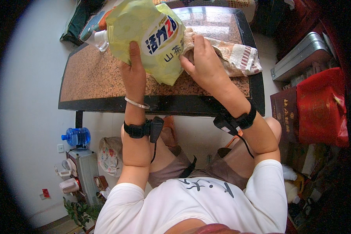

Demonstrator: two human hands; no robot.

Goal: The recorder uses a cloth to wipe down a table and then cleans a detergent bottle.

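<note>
My left hand (134, 68) grips a pale yellow-green soft plastic detergent pouch (130, 29) above the table, thumb lying across its printed front. The pouch is tilted, so its white ribbed spout (101, 38) points left. Beside the spout is a clear plastic piece (90, 36); whether the two are joined I cannot tell. My right hand (206, 64) is closed on a patterned beige towel (240, 58), bunched against the pouch's right edge. The towel's loose end, striped brown, trails right over the tabletop. Most of my left fingers are hidden behind the pouch.
The low table (93, 78) has a speckled brown top and a black border. At right are a silver metal case (300, 54), a red bag (321, 105) and a dark red folder (284, 111). A blue water jug (77, 136) tops a dispenser at left.
</note>
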